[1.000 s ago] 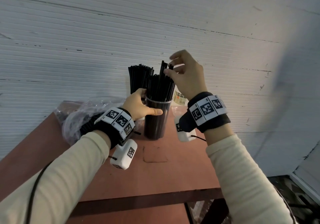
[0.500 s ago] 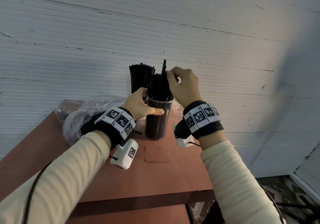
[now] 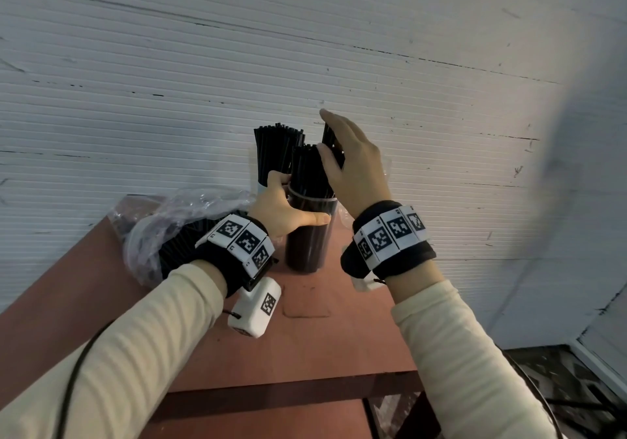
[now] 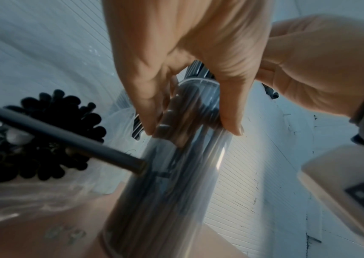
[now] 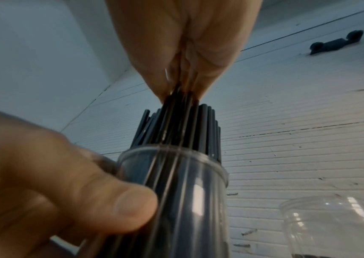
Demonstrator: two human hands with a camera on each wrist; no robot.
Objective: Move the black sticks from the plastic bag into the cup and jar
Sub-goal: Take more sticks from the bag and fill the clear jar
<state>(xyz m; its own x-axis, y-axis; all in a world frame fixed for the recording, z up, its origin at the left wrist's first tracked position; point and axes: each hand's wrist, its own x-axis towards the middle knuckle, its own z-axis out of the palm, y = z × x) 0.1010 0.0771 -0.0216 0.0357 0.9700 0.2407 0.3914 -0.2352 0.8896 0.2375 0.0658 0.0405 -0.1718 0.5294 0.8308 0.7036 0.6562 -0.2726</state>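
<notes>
I see a reddish-brown table (image 3: 346, 347) set against a white ribbed wall (image 3: 169, 65), with a dark patterned floor (image 3: 559, 391) at my right.

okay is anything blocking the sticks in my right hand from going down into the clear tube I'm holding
Mainly the sticks already packed in the tube. The right hand grips a few sticks at their tops, above a nearly full bundle. The left hand holds the tube's side, clear of the opening.
</notes>
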